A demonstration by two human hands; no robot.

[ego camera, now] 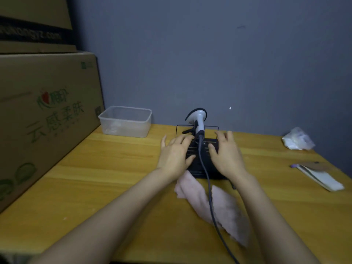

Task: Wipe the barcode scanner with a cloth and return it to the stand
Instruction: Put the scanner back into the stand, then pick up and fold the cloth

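Observation:
A white barcode scanner [198,119] with a black grip rests head-up in a black stand [202,162] at the back middle of the wooden table. Its grey cable [209,191] runs toward me over a pale pink cloth [226,212] lying flat in front of the stand. My left hand [176,152] lies on the stand's left side and my right hand [226,152] on its right side, fingers spread. Neither hand holds the scanner or the cloth.
A clear plastic tub [125,121] stands at the back left beside large cardboard boxes [43,119]. A crumpled plastic bag [298,139] and a flat white packet [320,176] lie at the right edge of the table [104,178]. A grey wall rises behind.

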